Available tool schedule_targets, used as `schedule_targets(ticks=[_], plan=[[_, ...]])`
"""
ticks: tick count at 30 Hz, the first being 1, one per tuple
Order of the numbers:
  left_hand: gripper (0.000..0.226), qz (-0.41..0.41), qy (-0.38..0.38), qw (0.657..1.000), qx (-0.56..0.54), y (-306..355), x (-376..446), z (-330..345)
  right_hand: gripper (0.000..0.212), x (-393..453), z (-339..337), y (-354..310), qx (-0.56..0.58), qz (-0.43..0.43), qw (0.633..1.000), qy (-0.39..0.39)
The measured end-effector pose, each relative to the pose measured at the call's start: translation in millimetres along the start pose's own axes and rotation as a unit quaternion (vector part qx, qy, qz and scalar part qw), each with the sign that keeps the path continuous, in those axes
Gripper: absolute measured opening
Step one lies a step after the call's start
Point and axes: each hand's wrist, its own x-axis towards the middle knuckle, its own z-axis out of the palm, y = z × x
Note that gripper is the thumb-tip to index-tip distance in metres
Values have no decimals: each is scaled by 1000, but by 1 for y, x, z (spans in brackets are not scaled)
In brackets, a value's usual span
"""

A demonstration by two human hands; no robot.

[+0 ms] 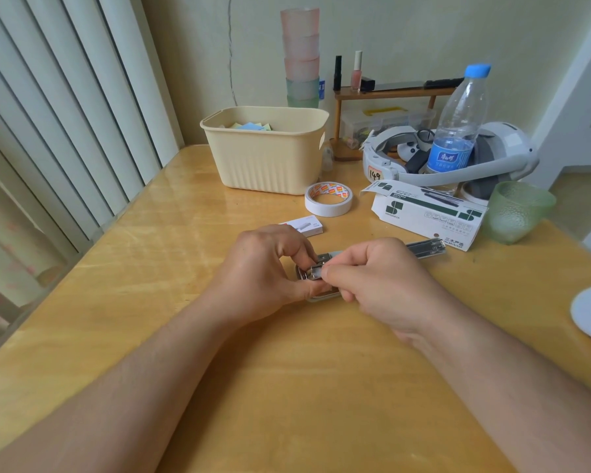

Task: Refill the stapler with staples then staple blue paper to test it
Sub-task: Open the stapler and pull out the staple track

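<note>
Both hands meet mid-table on the wooden tabletop (pixel 191 336): my left hand (pixel 263 268) and right hand (pixel 376 278) pinch the stapler (pixel 316 271); cream basket (pixel 267 148) near wall, vertical blinds (pixel 65 114) at left

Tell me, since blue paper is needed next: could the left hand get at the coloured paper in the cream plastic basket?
Probably yes: the cream plastic basket is open-topped, with bare table before it, though the left hand is busy on the stapler.

Bare table (pixel 287 387) before tape roll (pixel 328 199)
</note>
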Motion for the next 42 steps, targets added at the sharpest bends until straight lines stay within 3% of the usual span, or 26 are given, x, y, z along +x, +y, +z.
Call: schedule_targets(ticks=[9,23,34,39,42], plan=[[31,-5,8,1000,5,3,0,-1,6,1,-2,0,143,84,984,-67],[29,-18,5,1000,-5,3,1,2,11,6,7,6,84,21,996,9],[29,-32,-7,999,-8,-2,1,1,8,5,-2,-2,158,54,986,-12],[32,-56,-13,998,-7,-10,2,-6,6,4,-19,-3,148,27,988,-30],[32,-92,-20,996,-7,-18,2,-12,8,9,-43,-2,97,-3,995,20]])
